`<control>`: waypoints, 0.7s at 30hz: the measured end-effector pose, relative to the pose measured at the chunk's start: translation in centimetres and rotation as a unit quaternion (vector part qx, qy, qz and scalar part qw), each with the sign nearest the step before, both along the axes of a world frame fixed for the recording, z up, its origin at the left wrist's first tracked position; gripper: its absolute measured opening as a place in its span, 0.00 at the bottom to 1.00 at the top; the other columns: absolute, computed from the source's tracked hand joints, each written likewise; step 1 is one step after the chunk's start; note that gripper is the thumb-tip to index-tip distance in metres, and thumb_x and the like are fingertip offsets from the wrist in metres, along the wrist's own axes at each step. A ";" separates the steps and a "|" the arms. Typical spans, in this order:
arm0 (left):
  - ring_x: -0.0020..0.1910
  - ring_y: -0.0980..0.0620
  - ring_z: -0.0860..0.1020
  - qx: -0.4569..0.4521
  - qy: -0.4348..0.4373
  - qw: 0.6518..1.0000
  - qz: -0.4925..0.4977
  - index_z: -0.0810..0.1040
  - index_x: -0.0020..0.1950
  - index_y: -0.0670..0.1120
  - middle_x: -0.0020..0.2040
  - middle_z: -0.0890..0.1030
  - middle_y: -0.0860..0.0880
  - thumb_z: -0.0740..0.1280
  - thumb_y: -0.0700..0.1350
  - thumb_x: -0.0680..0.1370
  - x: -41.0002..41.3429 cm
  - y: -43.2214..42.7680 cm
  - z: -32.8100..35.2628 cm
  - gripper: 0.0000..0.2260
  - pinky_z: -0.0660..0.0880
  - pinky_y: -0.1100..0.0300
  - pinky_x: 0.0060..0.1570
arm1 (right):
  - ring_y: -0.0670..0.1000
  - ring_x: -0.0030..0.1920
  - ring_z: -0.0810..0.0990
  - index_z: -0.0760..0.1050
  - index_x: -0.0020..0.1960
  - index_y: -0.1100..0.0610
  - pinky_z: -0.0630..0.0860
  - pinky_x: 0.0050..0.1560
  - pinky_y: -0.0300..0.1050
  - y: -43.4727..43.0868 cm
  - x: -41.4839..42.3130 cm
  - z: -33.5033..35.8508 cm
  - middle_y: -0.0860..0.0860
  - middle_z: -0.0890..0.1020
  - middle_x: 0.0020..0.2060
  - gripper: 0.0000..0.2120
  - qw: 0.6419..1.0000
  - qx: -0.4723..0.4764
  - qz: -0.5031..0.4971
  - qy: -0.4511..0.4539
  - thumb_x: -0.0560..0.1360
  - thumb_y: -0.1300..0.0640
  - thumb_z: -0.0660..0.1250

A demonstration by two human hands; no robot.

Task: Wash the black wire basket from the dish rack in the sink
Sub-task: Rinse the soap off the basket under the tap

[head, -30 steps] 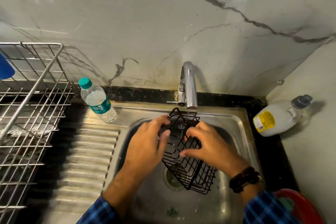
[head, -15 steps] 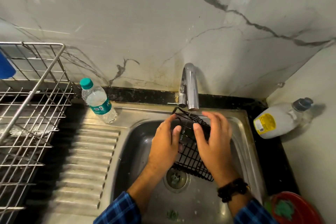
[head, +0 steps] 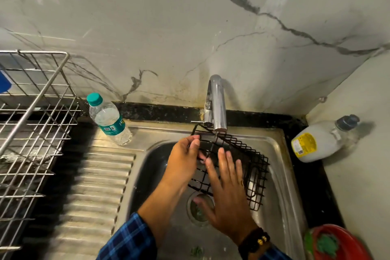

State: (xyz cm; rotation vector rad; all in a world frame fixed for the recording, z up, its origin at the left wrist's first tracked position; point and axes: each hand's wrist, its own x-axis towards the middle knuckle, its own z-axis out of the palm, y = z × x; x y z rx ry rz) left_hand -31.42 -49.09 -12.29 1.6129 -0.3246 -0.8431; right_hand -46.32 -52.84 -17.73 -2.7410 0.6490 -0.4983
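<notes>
Now grips the black wire basket (head: 255, 168) with the left hand (head: 185, 161) under the tap (head: 217, 103). Lays the right hand (head: 228, 200) flat on it, fingers straight.

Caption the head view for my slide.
Left hand grips the black wire basket under the tap while the right hand lies flat on it.

The rack (head: 31, 133) is cut off by the left edge, as is a blue thing (head: 4, 82) seen through its wires, which cannot be identified. A red dish (head: 337, 243) is cut by the bottom right corner. Part of the basket (head: 253, 164) and of the drain (head: 198, 211) is hidden by the right hand (head: 228, 196). The print on the bottle (head: 111, 126) label is too small to be read.
</notes>
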 end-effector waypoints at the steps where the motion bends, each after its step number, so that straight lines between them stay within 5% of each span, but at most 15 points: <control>1: 0.30 0.58 0.77 0.015 0.022 1.000 -0.002 0.80 0.57 0.42 0.29 0.78 0.51 0.59 0.44 0.85 0.2 0.4 -0.1 0.11 0.74 0.64 0.42 | 0.62 0.79 0.51 0.49 0.81 0.51 0.54 0.72 0.70 -0.3 -0.9 -0.8 0.61 0.52 0.79 0.36 0.999 -0.041 0.025 0.025 0.80 0.36 0.54; 6: 0.34 0.54 0.75 0.107 0.148 0.983 0.011 0.79 0.46 0.48 0.28 0.78 0.52 0.58 0.54 0.85 0.2 1.6 0.2 0.16 0.66 0.55 0.51 | 0.60 0.78 0.56 0.52 0.81 0.47 0.61 0.70 0.69 -3.1 -3.2 -1.3 0.58 0.55 0.79 0.37 0.989 -0.104 0.065 0.084 0.78 0.33 0.57; 11: 0.30 0.53 0.72 0.129 0.236 0.963 0.022 0.71 0.33 0.50 0.25 0.73 0.52 0.55 0.59 0.84 0.5 2.3 0.5 0.22 0.63 0.55 0.39 | 0.56 0.79 0.57 0.59 0.79 0.49 0.58 0.73 0.65 -3.7 -4.1 0.5 0.56 0.58 0.79 0.28 0.988 -0.079 0.106 0.086 0.82 0.38 0.50; 14: 0.25 0.54 0.67 0.126 0.256 0.958 0.020 0.64 0.30 0.51 0.26 0.67 0.51 0.55 0.59 0.83 1.9 4.0 0.1 0.23 0.61 0.54 0.36 | 0.52 0.78 0.58 0.61 0.77 0.47 0.58 0.73 0.64 -4.4 -5.2 1.6 0.50 0.59 0.79 0.24 0.998 -0.006 -0.044 0.039 0.83 0.45 0.45; 17: 0.23 0.54 0.65 0.075 0.296 0.951 0.047 0.64 0.27 0.50 0.26 0.66 0.52 0.55 0.60 0.82 3.2 4.7 0.4 0.25 0.57 0.55 0.32 | 0.54 0.78 0.58 0.59 0.78 0.47 0.58 0.74 0.63 -6.0 -4.9 2.7 0.52 0.61 0.78 0.27 0.968 0.083 -0.236 -0.013 0.81 0.43 0.48; 21: 0.22 0.55 0.64 0.024 0.308 0.945 0.104 0.64 0.29 0.51 0.25 0.65 0.54 0.54 0.58 0.83 2.5 2.8 0.7 0.24 0.56 0.56 0.32 | 0.64 0.78 0.53 0.53 0.80 0.51 0.60 0.71 0.70 -4.6 0.0 4.3 0.60 0.55 0.79 0.33 0.948 0.069 -0.308 0.035 0.80 0.37 0.46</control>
